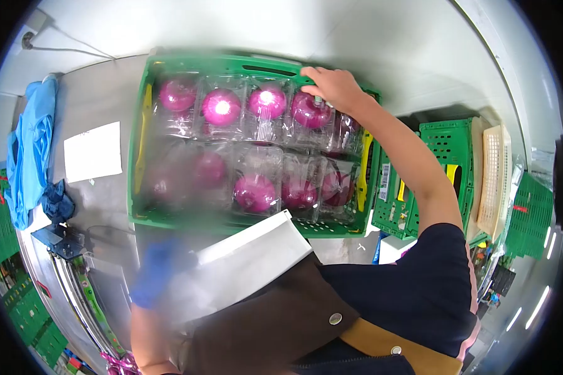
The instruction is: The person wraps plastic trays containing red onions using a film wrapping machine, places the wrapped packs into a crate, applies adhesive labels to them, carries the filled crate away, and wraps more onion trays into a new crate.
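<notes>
Nearest the camera hung our dark-brown apron (263,319). In the head view, our bare right hand (334,87) curled at the green plastic crate (213,63); how firmly, we couldn't tell. Below that hand lay round purple onions (221,107) in clear plastic packs (266,130). Beside our blurred, blue-gloved left hand (153,272), its grip unreadable, sat a white box-like piece (250,262). We seemed to be steadying the crate; the next move probably called for a secure right hold.

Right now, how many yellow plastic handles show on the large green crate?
2: one yellow plastic handle at the left end of the large green crate, another at its right end. Its outer walls may hide more.
</notes>
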The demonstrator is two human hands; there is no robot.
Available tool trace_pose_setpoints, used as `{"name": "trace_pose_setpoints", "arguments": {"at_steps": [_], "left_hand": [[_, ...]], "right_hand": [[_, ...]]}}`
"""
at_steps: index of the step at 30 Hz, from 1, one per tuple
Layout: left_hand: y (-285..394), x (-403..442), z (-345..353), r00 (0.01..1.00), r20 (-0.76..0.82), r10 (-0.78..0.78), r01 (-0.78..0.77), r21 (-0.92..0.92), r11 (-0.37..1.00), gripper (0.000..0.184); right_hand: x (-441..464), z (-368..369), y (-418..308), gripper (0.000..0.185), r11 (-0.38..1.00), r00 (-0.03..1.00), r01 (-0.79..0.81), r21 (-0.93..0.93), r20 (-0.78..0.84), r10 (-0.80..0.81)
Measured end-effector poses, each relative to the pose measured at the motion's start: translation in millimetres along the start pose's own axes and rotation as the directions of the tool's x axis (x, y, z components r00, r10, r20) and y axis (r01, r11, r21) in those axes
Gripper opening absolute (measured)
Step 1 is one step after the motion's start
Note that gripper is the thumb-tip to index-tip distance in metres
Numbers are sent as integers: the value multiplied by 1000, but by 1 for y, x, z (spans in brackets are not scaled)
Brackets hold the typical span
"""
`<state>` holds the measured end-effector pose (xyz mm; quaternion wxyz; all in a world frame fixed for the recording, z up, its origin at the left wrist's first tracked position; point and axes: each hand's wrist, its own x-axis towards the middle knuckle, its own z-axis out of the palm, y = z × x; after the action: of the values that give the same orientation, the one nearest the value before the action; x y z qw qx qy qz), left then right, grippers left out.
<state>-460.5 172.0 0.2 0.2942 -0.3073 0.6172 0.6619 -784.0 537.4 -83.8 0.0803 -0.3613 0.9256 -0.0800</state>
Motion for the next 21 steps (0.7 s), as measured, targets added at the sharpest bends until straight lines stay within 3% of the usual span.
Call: {"name": "trace_pose_setpoints", "arguments": {"at_steps": [1, 2, 6, 9, 10, 13, 14, 17, 21], "left_hand": [[-1, -2, 0, 1000, -19, -7, 7, -4, 1000, 16], [-1, -3, 1, 999, -37, -16, 16, -2, 1000, 16], [0, -5, -4, 999, -40, -15, 17, 57, 998, 16], [-8, -13, -10, 992, -128, -25, 15, -80, 997, 15], [-13, -15, -14, 988, -152, -14, 2, -82, 997, 15], [-22, -16, -24, 984, -177, -18, 0, -105, 994, 15], [-19, -15, -27, 987, -153, -41, 22, -128, 992, 15], [-23, -17, -31, 982, -187, -15, -13, -149, 989, 15], [-27, -21, -41, 978, -209, -7, -29, -165, 986, 17]], "right_hand": [[6, -2, -10, 32, 989, 993, 78, 129, -94, -66], [21, -4, -20, 29, 970, 997, 30, 240, 58, -46], [67, 28, -46, 27, 988, 976, 146, -56, 169, -134], [79, 41, -46, 24, 966, 975, 156, -206, 186, -118], [81, 42, -50, 23, 930, 984, 150, -335, 140, -109], [93, 32, -75, 22, 911, 991, 79, -405, 128, -29], [101, 38, -79, 23, 947, 985, 168, -275, 2, -174], [127, 29, -114, 24, 934, 943, 317, 166, 52, -330], [161, 63, -120, 36, 929, 913, 362, -75, 227, -338]]}}
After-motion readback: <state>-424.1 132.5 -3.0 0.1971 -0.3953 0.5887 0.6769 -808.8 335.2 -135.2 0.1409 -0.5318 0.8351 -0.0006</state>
